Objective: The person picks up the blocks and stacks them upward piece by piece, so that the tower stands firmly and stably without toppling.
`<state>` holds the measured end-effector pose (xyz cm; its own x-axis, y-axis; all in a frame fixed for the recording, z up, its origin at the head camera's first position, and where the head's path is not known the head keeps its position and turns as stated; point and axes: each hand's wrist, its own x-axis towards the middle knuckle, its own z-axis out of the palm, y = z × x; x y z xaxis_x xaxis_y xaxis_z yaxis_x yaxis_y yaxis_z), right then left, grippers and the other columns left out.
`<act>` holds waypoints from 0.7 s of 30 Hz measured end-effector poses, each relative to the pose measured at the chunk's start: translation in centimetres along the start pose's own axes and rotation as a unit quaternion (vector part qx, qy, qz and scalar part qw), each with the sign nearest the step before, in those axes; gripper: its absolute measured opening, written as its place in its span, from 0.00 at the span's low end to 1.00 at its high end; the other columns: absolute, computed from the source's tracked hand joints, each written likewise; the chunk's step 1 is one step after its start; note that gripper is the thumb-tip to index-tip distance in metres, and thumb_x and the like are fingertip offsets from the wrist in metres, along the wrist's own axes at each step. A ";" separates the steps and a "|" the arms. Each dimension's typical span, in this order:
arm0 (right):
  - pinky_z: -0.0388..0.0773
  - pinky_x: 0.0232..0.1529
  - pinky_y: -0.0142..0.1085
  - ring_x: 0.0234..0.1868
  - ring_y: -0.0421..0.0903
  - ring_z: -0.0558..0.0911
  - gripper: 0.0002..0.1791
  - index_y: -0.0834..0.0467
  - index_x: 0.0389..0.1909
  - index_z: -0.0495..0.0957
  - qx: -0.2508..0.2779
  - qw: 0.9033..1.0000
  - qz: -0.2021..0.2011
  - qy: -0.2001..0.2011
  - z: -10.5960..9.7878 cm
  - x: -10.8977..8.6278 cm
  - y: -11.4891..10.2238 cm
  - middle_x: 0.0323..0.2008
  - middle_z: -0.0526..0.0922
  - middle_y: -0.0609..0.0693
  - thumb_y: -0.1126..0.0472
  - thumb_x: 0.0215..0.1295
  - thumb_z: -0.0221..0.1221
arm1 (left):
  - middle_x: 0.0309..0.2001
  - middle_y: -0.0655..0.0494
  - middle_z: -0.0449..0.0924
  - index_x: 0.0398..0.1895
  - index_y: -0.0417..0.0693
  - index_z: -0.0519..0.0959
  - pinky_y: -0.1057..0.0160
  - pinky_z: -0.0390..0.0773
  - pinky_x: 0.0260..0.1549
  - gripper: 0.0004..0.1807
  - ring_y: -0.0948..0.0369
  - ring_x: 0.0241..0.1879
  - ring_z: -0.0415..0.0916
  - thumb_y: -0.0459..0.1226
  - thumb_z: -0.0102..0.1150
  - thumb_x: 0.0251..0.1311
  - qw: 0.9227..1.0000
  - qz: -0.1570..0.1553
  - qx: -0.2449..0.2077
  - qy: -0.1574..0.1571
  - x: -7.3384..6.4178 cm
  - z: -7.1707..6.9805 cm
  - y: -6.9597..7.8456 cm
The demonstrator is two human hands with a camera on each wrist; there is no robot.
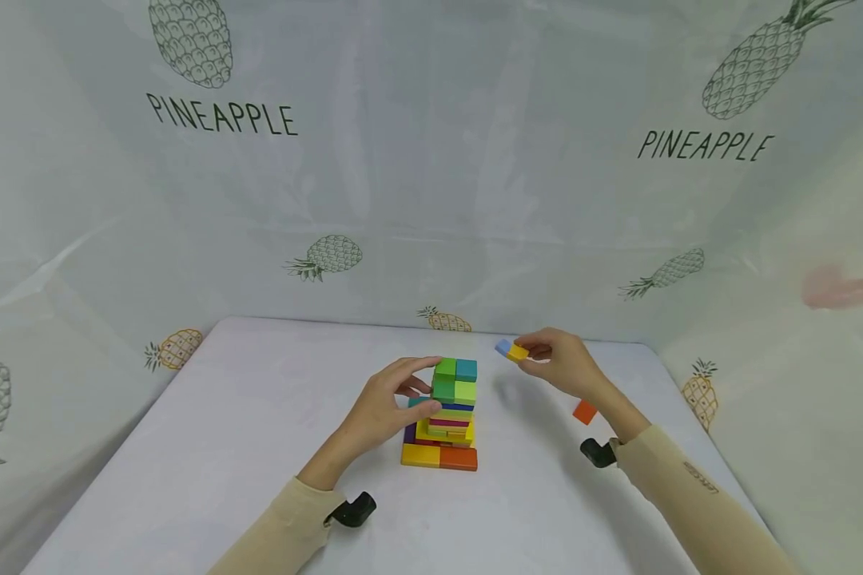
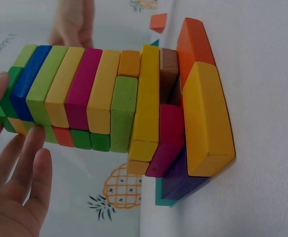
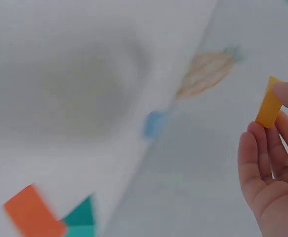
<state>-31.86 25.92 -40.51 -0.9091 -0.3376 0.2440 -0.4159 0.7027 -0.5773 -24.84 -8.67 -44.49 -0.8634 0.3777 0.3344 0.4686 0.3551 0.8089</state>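
Observation:
A tower of coloured wooden blocks (image 1: 451, 415) stands on the table, wider at its base. Beside its upper left stands my left hand (image 1: 391, 399), thumb near the front and fingers along the side. In the left wrist view, the fingertips (image 2: 35, 136) lie against or very near the upper blocks; exact contact is hard to tell. Right of the tower and above the table, my right hand (image 1: 562, 363) pinches a yellow block (image 3: 269, 103) between thumb and fingers. Behind it, a blue block (image 3: 154, 124) lies apart near the table's back edge.
An orange block (image 1: 585, 411) lies on the table below the right wrist, with a teal triangular block (image 3: 81, 217) beside it. A pineapple-printed sheet (image 1: 431, 176) hangs behind the white table (image 1: 295, 351). Dark wrist-worn devices (image 1: 355, 509) stick out at both cuffs.

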 end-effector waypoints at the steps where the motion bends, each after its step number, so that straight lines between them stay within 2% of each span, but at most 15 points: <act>1: 0.87 0.55 0.48 0.49 0.50 0.86 0.21 0.59 0.59 0.86 0.000 1.000 -0.010 0.001 -0.1 -0.3 -1.0 0.53 0.86 0.54 0.64 0.65 0.73 | 0.72 0.54 0.75 0.75 0.75 0.72 0.39 0.84 0.56 0.36 0.60 0.54 0.82 0.50 0.74 0.65 1.000 0.001 0.000 0.000 0.0 0.0 0.0; 8: 0.87 0.53 0.42 0.47 0.44 0.86 0.20 0.56 0.56 0.88 0.014 0.997 -0.082 0.003 -0.4 -2.3 -6.7 0.50 0.86 0.47 0.66 0.63 0.74 | 0.71 0.64 0.74 0.75 0.75 0.72 0.41 0.84 0.56 0.36 0.62 0.54 0.82 0.50 0.75 0.65 1.000 0.001 0.001 0.003 -0.1 -0.1 0.0; 12: 0.88 0.52 0.43 0.46 0.42 0.85 0.19 0.55 0.54 0.88 0.004 0.992 -0.126 0.000 0.1 -3.0 -9.3 0.48 0.85 0.45 0.67 0.61 0.75 | 0.72 0.64 0.74 0.76 0.75 0.72 0.41 0.84 0.57 0.36 0.61 0.54 0.82 0.50 0.74 0.65 1.000 0.000 -0.007 0.004 -0.2 -0.2 0.0; 16: 0.88 0.51 0.40 0.45 0.40 0.83 0.19 0.55 0.53 0.88 -0.010 0.989 -0.149 -0.012 0.9 -3.5 -11.0 0.46 0.85 0.43 0.66 0.60 0.76 | 0.72 0.62 0.74 0.76 0.75 0.72 0.40 0.83 0.57 0.36 0.60 0.54 0.82 0.50 0.74 0.65 1.000 -0.001 -0.010 0.003 -0.3 -0.3 0.1; 21: 0.86 0.48 0.33 0.44 0.41 0.81 0.19 0.55 0.53 0.89 -0.028 0.988 -0.151 -0.025 2.0 -3.8 -12.0 0.45 0.84 0.42 0.64 0.60 0.77 | 0.72 0.62 0.74 0.76 0.74 0.72 0.44 0.84 0.57 0.36 0.62 0.54 0.82 0.51 0.74 0.66 1.000 0.002 -0.002 0.000 -0.3 -0.4 0.1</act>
<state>-23.36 17.52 -36.03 -0.7419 -0.5666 0.3585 -0.6696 0.5984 -0.4400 -24.64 -9.08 -44.34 -0.8616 0.3791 0.3375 0.4710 0.3495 0.8099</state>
